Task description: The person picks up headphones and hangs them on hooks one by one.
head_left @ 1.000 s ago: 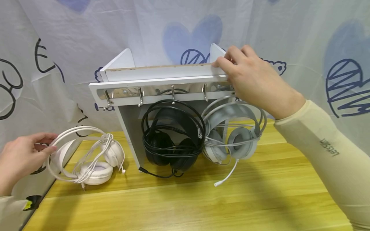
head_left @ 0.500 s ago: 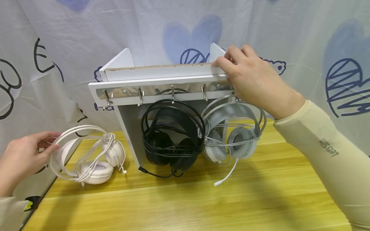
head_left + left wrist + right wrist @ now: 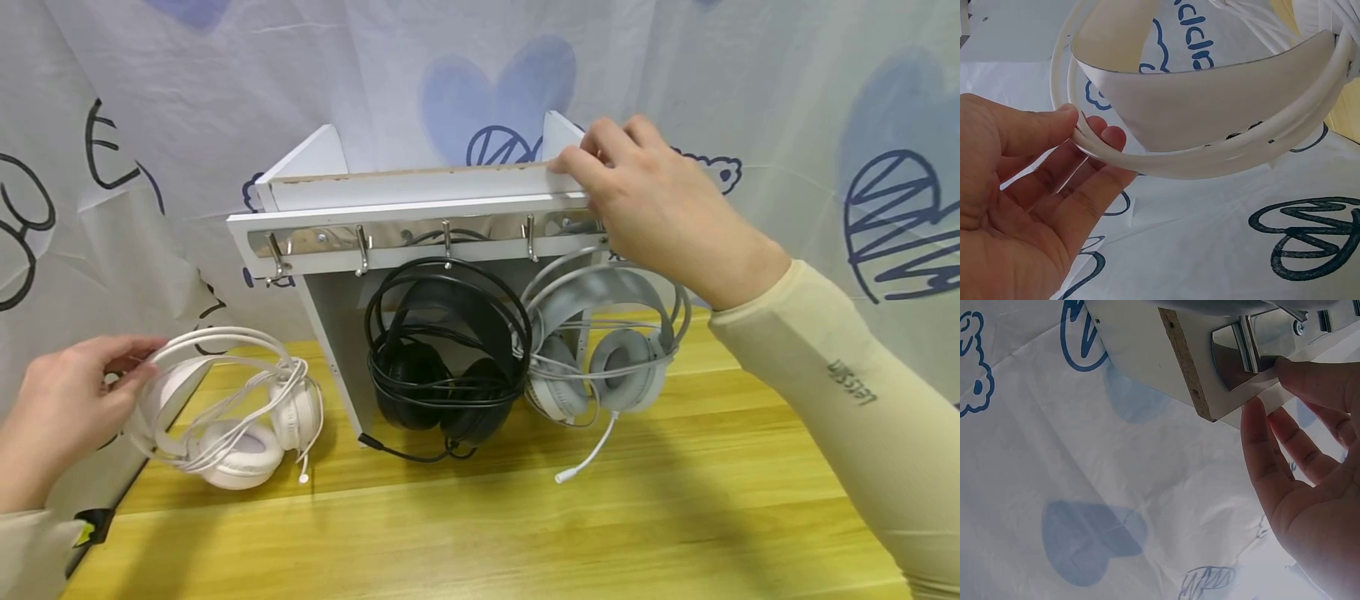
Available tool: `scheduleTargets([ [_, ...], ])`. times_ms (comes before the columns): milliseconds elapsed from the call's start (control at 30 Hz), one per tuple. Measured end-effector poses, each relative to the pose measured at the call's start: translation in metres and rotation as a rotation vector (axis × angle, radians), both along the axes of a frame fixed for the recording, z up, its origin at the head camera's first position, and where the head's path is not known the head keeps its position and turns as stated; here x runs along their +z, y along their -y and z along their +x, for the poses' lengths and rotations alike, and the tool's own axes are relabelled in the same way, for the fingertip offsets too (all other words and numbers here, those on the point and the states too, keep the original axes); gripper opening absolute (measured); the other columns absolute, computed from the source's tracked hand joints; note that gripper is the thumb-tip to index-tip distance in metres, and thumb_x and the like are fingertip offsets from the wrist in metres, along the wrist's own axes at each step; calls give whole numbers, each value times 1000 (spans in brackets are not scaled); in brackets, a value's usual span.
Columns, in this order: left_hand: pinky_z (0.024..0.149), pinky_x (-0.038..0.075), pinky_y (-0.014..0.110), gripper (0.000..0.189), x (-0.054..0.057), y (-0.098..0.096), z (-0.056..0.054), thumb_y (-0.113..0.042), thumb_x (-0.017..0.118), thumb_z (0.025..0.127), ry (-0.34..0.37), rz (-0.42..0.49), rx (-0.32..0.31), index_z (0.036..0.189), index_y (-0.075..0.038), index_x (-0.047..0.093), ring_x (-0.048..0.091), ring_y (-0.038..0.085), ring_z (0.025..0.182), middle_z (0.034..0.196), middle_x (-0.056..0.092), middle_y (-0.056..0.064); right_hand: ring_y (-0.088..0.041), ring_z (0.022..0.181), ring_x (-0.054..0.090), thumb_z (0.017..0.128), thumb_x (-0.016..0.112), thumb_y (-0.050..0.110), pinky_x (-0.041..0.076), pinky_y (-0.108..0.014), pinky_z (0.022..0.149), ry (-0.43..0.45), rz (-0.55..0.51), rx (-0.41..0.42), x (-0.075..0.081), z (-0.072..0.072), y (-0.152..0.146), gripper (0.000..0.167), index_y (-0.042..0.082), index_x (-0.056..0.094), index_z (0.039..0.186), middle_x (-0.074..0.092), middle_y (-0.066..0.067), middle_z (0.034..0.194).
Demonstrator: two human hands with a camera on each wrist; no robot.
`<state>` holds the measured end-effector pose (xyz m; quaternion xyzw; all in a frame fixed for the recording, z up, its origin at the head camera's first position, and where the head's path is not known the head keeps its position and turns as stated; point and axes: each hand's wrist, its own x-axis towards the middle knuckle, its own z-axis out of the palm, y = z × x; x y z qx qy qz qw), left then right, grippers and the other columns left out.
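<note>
At the left of the head view, my left hand (image 3: 78,408) pinches the outer band of a white headset (image 3: 243,471) wrapped in its own cable. The left wrist view shows thumb and fingers around that thin tubular band (image 3: 1210,164). My right hand (image 3: 667,208) grips the top edge of a white hook rack (image 3: 420,190) near its right end. In the right wrist view, its thumb lies by a metal hook (image 3: 1247,344). A black headset (image 3: 408,379) with a boom microphone hangs at the rack's middle, and a grey headset (image 3: 600,298) hangs at the right.
Two bare hooks (image 3: 362,250) stand on the rack's left half, and another lies between the hung headsets. The rack stands on a yellow wood-grain table (image 3: 480,533). Patterned white cloth (image 3: 420,67) covers the back and the left side.
My left hand has moved slightly right and up, tipping the white headset. Its ear cups and microphone tip have shifted a little down and left. The right hand stays on the rack.
</note>
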<state>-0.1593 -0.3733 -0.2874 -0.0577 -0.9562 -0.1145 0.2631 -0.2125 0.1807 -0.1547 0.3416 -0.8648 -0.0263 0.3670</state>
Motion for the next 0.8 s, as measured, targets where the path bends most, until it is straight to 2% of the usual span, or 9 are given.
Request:
scheduleTargets([
  [100,71,36,29,25,0,0,1,0,71,94,-22,3,-13,119,0,77,48,-13,77,103,77,26,-41,97,54,99,61,-7,57,-52,70,-2,-2,0,0,0,0,35,5,65,132,62,-20,117],
  [200,69,34,26,26,1,-1,1,-1,71,94,-37,7,-28,118,-2,78,29,-29,78,103,78,24,-42,98,55,99,60,-7,58,-52,70,-3,-4,-2,0,0,0,35,5,65,132,62,-20,117],
  [433,66,35,21,26,4,-4,1,0,73,92,-51,-13,-54,117,-5,80,28,-32,81,107,78,26,-42,100,56,100,59,-6,60,-54,69,-15,-5,-9,-2,-1,1,33,5,65,131,62,-20,117],
  [633,62,34,11,28,9,-7,2,2,76,89,-95,-47,-105,114,-8,82,36,-27,76,105,79,25,-43,100,56,97,61,-7,60,-56,66,-22,-8,-12,-3,-1,0,36,6,65,131,62,-20,116],
  [800,59,35,11,28,14,-11,5,5,79,86,-112,-76,-140,111,-8,83,41,-22,71,102,79,23,-42,99,56,97,62,-7,60,-56,64,-37,-5,-9,-3,-1,1,37,5,65,131,62,-20,117],
])
